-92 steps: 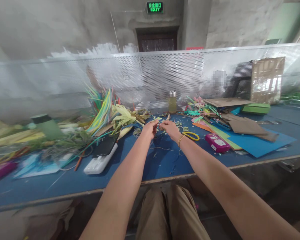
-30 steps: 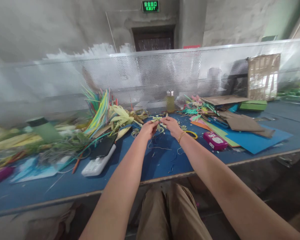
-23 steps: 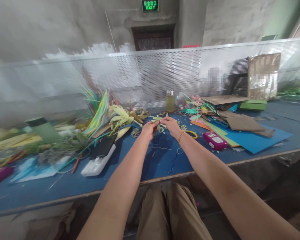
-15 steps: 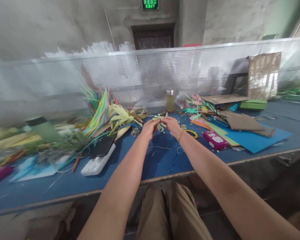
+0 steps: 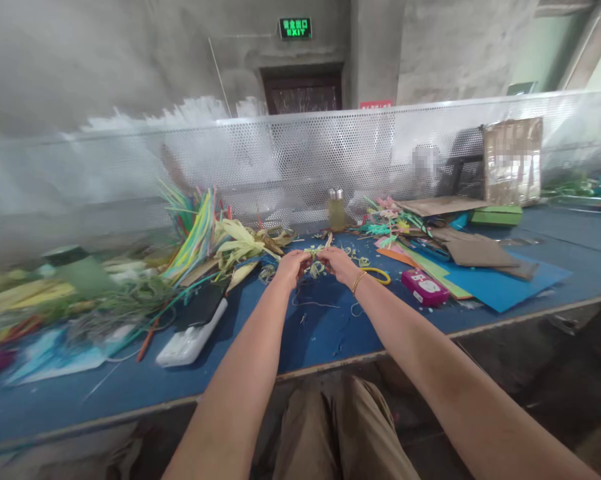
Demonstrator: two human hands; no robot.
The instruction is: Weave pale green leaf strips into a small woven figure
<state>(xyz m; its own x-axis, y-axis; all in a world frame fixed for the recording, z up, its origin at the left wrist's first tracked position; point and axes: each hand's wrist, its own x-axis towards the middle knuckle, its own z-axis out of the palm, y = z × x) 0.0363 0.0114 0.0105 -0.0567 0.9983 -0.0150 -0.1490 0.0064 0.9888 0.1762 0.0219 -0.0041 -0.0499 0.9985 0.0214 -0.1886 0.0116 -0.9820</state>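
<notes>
Over the blue table, my left hand (image 5: 294, 265) and my right hand (image 5: 339, 262) are close together, fingers pinched. Between the fingertips is a small pale green strip (image 5: 313, 252), which looks like corn husk; both hands hold it, though its detail is too small to make out. Curled green scraps (image 5: 316, 269) show just below and behind the fingers. A yellow ring (image 5: 377, 275) lies by my right wrist. Left of my left hand, a bundle of pale dried corn husks (image 5: 243, 241) spreads over the table.
A power bank (image 5: 193, 337) with a black phone (image 5: 200, 305) on it lies left. Behind stands a bottle (image 5: 336, 212). To the right are a purple box (image 5: 425, 288), blue paper (image 5: 505, 293) and cardboard (image 5: 480, 248). A perforated metal screen (image 5: 310, 153) closes the back.
The whole view has shifted slightly, so things sit lower and a little to the left. Both hands remain pinched together on the pale green strip, with the fingers slightly repositioned.
</notes>
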